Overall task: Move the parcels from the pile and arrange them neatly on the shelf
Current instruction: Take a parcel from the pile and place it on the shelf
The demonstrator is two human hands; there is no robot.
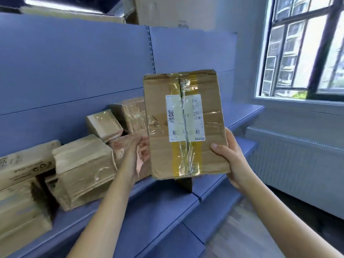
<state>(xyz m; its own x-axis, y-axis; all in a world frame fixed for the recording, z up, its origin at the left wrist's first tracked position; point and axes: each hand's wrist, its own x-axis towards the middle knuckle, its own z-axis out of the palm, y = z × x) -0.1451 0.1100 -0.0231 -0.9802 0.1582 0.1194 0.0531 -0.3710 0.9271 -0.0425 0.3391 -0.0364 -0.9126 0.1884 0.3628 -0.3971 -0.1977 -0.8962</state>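
A flat brown cardboard parcel (186, 125) with yellow tape and a white shipping label is held upright in front of me, above the blue shelf (158, 207). My right hand (232, 157) grips its lower right corner, thumb on the front face. My left hand (137, 155) is at the parcel's lower left edge, palm turned toward it with fingers spread; I cannot tell whether it touches. Several taped cardboard parcels (83, 168) sit on the shelf to the left, some stacked and tilted.
The blue back panel (74, 71) rises behind the shelf. A lower shelf level (219, 207) steps down to the right. A white radiator (297, 164) and a window (307, 49) are at the right. Large boxes (167, 10) stand on top.
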